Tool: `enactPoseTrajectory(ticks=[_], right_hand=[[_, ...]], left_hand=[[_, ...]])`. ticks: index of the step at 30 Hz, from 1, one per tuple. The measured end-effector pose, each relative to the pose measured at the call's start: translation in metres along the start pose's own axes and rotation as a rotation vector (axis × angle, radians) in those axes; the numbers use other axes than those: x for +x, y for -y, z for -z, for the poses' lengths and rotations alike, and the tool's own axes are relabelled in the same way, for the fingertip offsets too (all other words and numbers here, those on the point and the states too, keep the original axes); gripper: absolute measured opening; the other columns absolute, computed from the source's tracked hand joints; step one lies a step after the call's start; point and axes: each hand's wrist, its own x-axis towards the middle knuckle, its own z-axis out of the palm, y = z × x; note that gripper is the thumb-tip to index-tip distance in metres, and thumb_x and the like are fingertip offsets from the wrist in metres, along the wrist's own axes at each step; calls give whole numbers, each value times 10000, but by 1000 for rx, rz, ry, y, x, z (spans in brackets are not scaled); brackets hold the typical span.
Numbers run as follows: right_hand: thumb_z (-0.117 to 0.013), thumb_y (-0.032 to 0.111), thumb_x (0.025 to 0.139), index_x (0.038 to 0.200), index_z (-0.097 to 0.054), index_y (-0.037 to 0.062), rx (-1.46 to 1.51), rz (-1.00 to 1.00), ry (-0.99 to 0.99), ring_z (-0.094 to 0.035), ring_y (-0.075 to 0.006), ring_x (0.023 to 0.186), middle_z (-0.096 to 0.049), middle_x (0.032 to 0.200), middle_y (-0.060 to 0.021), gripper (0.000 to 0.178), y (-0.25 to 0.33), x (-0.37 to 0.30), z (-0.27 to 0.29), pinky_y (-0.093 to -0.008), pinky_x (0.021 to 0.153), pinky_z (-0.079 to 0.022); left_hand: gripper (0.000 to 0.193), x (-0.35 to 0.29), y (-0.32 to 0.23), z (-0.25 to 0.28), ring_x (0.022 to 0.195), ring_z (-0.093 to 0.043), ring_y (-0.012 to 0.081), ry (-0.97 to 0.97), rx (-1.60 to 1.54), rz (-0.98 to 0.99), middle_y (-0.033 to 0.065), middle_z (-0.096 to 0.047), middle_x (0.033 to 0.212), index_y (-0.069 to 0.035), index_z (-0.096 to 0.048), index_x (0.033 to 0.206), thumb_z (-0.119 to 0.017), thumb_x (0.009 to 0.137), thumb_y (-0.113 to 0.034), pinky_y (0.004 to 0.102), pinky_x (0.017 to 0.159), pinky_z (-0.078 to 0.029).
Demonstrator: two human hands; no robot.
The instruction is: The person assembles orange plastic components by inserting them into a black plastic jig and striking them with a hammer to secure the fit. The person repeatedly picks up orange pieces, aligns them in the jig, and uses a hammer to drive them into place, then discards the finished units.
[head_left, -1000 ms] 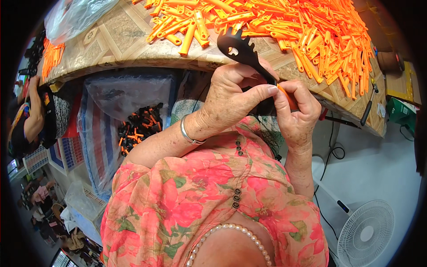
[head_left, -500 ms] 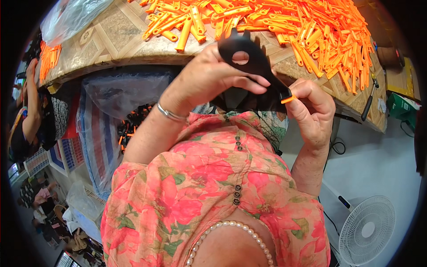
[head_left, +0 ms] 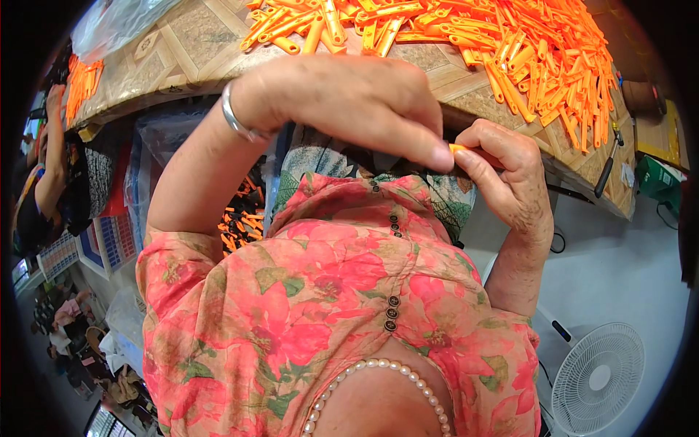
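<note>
My right hand (head_left: 510, 164) pinches a small orange plastic piece (head_left: 459, 148) between thumb and fingers; only its end shows. My left hand (head_left: 357, 105) reaches across from the left, back up and slightly smeared, with its fingers curled. Its thumb tip meets the orange piece. What else the left fingers hold, if anything, is hidden behind the hand. The black pasta server head seen earlier does not show now. On the table beyond my hands lies a big heap of orange plastic handles (head_left: 524, 65).
The patterned tabletop (head_left: 178, 44) curves across the far side, with a black-handled tool (head_left: 604, 175) at right. Clear plastic (head_left: 120, 29) and more orange pieces (head_left: 84, 84) lie far left. Black and orange parts (head_left: 244, 215) sit low at left; a white fan (head_left: 598, 379) stands lower right.
My left hand has turned over and come in against the right hand's fingertips. The black pasta server head has gone from sight. My right hand has stayed nearly in place with the orange piece.
</note>
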Motion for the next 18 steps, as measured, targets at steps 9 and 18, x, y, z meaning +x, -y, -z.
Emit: enactPoseTrajectory(ticks=[9,18], right_hand=[[-645,55,817,861,-660,6,-54,-17,-105,-623,-202,624,-634,741,-113,67,-12,2,-5,-302,566,-473],[-634,61,835,863,-651,-12,38,-13,-2,-623,-241,648,-632,756,-117,79,-22,0,-17,-325,600,-482]], left_hand=[[263,15,23,-68,667,-592,351,-673,470,13,136,-581,685,-31,-573,759,-628,854,-271,444,581,-460],[192,14,23,-85,679,-601,305,-755,608,-5,97,-555,709,-54,-566,789,-667,802,-216,406,576,-472]])
